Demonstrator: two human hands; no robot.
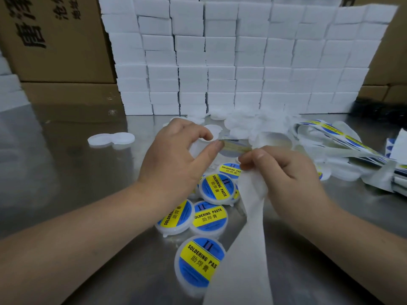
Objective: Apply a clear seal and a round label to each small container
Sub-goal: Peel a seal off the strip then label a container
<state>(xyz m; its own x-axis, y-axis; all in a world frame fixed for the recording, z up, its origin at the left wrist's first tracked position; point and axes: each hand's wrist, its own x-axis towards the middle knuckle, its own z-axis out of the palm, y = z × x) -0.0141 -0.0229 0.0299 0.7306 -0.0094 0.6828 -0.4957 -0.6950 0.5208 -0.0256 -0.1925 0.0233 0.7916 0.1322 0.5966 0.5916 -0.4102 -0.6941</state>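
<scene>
One blurred round label [235, 146], left hand [176, 159] pinching; right hand [286, 172] grips liner [248, 219].

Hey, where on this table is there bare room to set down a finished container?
Left: bare table between the cardboard boxes, the two loose lids and your left forearm. Smaller patch right, between your right forearm and the label strips. Crowded: labelled containers between your arms, lid heap beyond them.

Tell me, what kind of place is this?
Likely a packing workshop: white boxes stacked in a wall, cardboard cartons beside them, labelled soldering paste containers on a steel table.
</scene>
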